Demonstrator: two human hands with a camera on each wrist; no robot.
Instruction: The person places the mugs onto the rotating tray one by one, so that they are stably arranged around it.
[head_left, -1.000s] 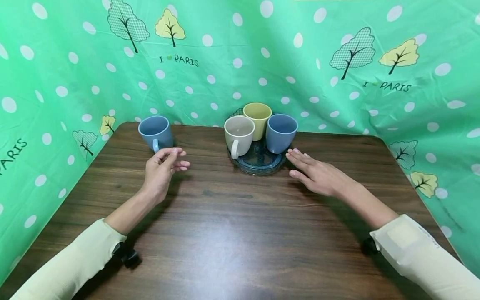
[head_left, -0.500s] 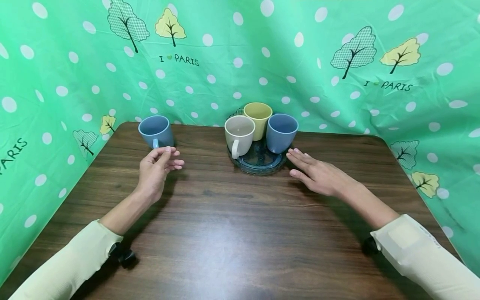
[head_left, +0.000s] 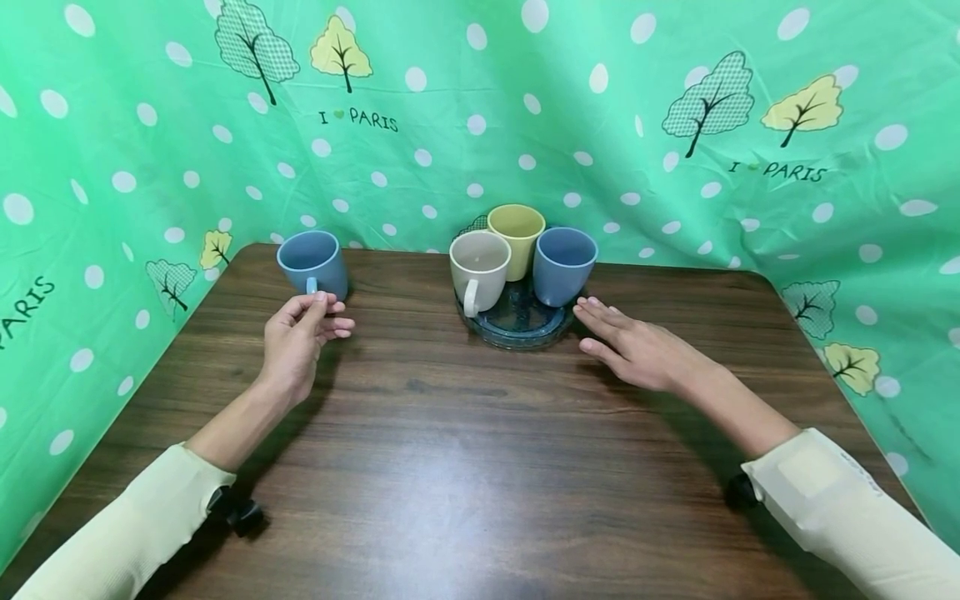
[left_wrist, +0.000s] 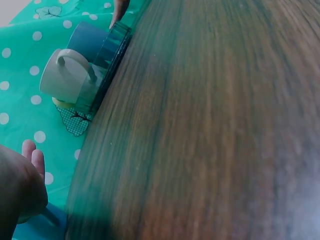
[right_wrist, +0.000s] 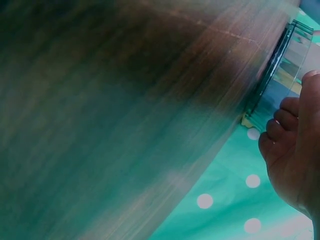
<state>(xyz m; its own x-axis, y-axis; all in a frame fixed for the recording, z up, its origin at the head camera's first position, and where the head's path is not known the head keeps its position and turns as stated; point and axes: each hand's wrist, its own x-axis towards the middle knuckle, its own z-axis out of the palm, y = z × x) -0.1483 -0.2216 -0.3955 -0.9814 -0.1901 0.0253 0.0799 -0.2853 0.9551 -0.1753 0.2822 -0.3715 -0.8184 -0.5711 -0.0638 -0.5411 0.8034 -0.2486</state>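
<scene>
A blue mug [head_left: 312, 260] stands upright at the table's back left, its handle facing me. My left hand [head_left: 291, 346] is at that handle, thumb and forefinger close together in front of its lower end; contact is hidden. Its other fingers extend to the right. In the left wrist view, part of the left hand [left_wrist: 22, 182] shows over the mug. A round dark-blue glass tray [head_left: 521, 340] carries a white mug [head_left: 480, 271], a yellow cup [head_left: 517, 237] and a second blue cup [head_left: 564, 267]. My right hand [head_left: 637, 350] lies with straight fingers beside the tray's right rim.
The brown wooden table [head_left: 450, 450] has its back edge just behind the cups. A green polka-dot cloth [head_left: 450, 100] with tree prints hangs behind and along the sides. A small black device [head_left: 243, 517] hangs at the left sleeve.
My left hand has moved left, its fingertips now in front of the blue mug's handle. The mug, the tray with its cups and my right hand have stayed in place.
</scene>
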